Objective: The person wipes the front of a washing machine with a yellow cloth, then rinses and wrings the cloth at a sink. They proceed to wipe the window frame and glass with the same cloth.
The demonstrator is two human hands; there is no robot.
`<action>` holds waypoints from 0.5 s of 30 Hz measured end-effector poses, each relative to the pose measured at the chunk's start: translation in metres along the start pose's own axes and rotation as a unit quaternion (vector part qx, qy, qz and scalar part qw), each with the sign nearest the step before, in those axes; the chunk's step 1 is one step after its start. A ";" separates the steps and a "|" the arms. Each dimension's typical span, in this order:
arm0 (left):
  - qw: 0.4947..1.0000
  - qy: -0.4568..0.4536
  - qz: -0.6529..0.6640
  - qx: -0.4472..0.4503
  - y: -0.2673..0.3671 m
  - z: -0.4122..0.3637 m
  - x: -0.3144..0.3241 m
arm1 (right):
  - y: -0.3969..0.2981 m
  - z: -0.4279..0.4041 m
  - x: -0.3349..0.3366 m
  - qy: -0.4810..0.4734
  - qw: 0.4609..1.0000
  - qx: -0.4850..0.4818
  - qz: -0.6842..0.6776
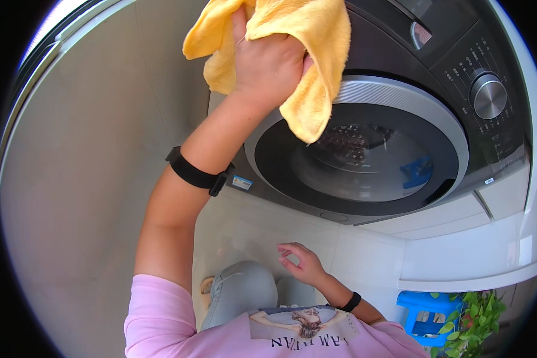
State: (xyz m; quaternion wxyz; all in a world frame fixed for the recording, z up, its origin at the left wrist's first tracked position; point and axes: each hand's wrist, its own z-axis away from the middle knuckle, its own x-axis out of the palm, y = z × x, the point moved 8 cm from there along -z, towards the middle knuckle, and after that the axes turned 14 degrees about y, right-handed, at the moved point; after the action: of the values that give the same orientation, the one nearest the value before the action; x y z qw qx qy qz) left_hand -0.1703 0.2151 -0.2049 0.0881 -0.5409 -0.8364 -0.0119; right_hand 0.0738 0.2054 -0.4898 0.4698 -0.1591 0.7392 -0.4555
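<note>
My left hand [270, 62] is raised at the top of the view, its fingers closed on a yellow towelling cloth [313, 27]. The cloth drapes over the knuckles, and one corner hangs in front of the washing machine's round door [362, 147]. Whether it touches the machine I cannot tell. Lower down, my right hand [306, 266] hovers over my knees [246, 286] with its fingers bent and apart, holding nothing. Patterned laundry or a reflection shows dimly through the door's dark glass.
A control panel with a silver knob [488, 96] lies on the machine's right. Beside me on the left rises a pale wall [80, 179]. At lower right, a blue plastic stool [425, 308] stands by a leafy potted plant [472, 317], below a white ledge [470, 283].
</note>
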 end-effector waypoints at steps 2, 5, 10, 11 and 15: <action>0.990 0.012 0.118 -0.070 0.002 0.002 0.005 | 0.008 0.000 -0.002 -0.007 1.000 -0.008 0.009; 0.970 -0.014 0.189 -0.150 -0.007 0.026 0.009 | 0.015 -0.003 -0.013 -0.013 1.000 0.010 0.020; 0.979 -0.069 0.092 -0.170 -0.040 0.086 -0.010 | 0.030 0.005 -0.027 0.010 0.999 0.043 0.009; 0.979 -0.072 0.092 -0.165 -0.045 0.093 -0.014 | 0.034 0.010 -0.026 0.002 0.999 0.051 0.010; 0.966 -0.086 0.125 -0.207 -0.047 0.089 -0.006 | 0.042 0.029 -0.030 0.012 0.999 0.046 0.021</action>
State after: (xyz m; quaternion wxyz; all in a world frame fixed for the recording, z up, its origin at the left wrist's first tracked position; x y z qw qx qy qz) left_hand -0.2222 0.2005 -0.2898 -0.0976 -0.6463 -0.7461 -0.1270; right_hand 0.1218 0.2324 -0.5119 0.4774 -0.1166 0.7263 -0.4805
